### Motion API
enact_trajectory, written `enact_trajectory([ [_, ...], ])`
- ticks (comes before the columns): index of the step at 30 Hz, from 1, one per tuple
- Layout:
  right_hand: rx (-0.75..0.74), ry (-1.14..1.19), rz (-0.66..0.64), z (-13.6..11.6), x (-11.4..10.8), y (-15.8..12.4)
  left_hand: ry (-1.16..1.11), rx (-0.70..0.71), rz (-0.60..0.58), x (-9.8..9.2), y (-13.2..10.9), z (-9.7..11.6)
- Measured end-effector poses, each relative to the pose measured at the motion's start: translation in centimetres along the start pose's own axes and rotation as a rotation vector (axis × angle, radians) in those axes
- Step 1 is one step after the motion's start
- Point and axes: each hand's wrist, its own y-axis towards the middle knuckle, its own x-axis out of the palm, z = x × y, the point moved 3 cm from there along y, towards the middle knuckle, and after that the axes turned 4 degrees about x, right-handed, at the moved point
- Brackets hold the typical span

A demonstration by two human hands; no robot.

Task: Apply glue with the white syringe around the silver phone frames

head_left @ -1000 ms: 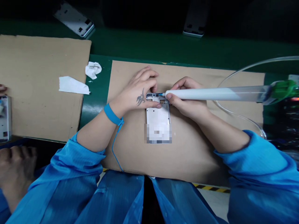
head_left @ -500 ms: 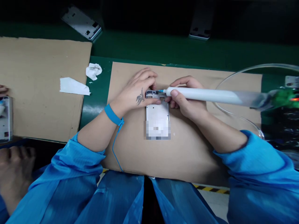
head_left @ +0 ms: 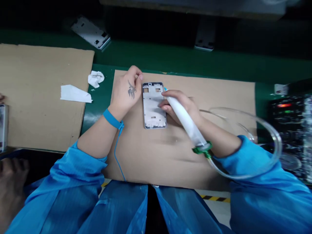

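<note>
Near the middle of the frame, a pale phone frame (head_left: 153,109) lies flat on a cardboard sheet (head_left: 138,152), its cut-outs facing up. The right hand (head_left: 192,110), right of centre, is clamped around a white syringe (head_left: 183,117), which slants from the blue tip (head_left: 165,88) beside the phone frame's upper right edge down to a green cap (head_left: 202,149). A clear tube (head_left: 278,146) loops from that cap toward the right. Some right-hand fingers overlap the phone frame's right side; whether they press on it, I cannot tell. The left hand (head_left: 126,92), left of centre, is just beside the phone frame's upper left corner, fingers curled in; I cannot tell whether anything sits between them. A blue wristband (head_left: 112,119) circles that wrist. At upper left, a second phone frame (head_left: 90,32) rests on the green tabletop (head_left: 146,57), and white paper (head_left: 75,93) lies below it
</note>
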Motion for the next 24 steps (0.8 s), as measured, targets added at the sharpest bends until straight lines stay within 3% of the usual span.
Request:
enact_trajectory([
  [5,0.067,-0.211,0.094,0.9,-1.9,7.3,-0.031,-0.007,0.044,0.0,0.3,-0.7],
  [8,0.172,-0.315,0.269,1.8,-4.7,11.4,-0.053,0.016,0.019,-0.1,0.5,-0.7],
  [10,0.341,-0.359,0.411,2.8,-6.8,12.3,-0.062,0.014,-0.004,-0.2,0.4,-0.5],
  [14,0.634,-0.460,0.612,5.8,-10.3,11.4,-0.033,-0.025,-0.066,-0.4,0.1,0.4],
  [19,0.712,-0.438,0.771,9.6,-12.9,13.7,0.003,0.002,-0.145,-0.2,-0.2,0.8],
  [24,0.732,-0.387,0.860,10.9,-14.1,16.1,0.012,0.068,-0.180,0.0,-0.2,0.6],
])
